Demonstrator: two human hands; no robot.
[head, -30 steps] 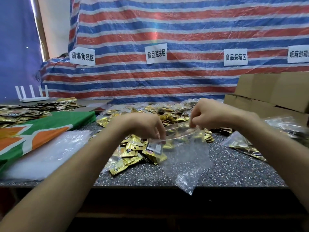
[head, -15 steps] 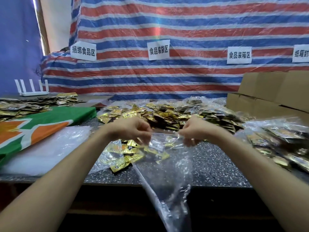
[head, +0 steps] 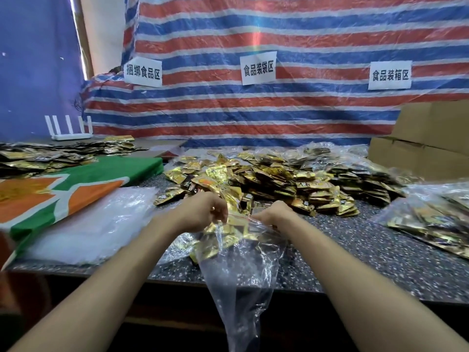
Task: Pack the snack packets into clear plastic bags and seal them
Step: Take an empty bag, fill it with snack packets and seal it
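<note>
Stacks of spare clear bags [head: 96, 224] lie near the front-left corner of the desk [head: 368, 252]. Just right of them the left hand [head: 203, 214] pinches one side of the mouth of the clear plastic bag [head: 241, 280], fingers curled on the film. The right hand [head: 274, 215] pinches the other side. The two hands are close together, with the bag's red zip strip between them.

A second ago the bag was bunched up above the desk top. Now it hangs long and slack over the front edge, and both hands have dropped nearer the snack packets [head: 274, 179] heaped toward the back edge. This suggests the bag has been shaken out and its mouth is being parted, so filling has probably not begun. Filled bags [head: 431, 217] lie along the right edge.

Whether the mouth is actually open cannot be told, because the film is clear and the fingertips are hidden behind the knuckles. Gold showing through the upper bag looks like loose packets on the desk behind it rather than inside it, though that is uncertain. The bag's bottom is cut off by the lower edge of the view.
</note>
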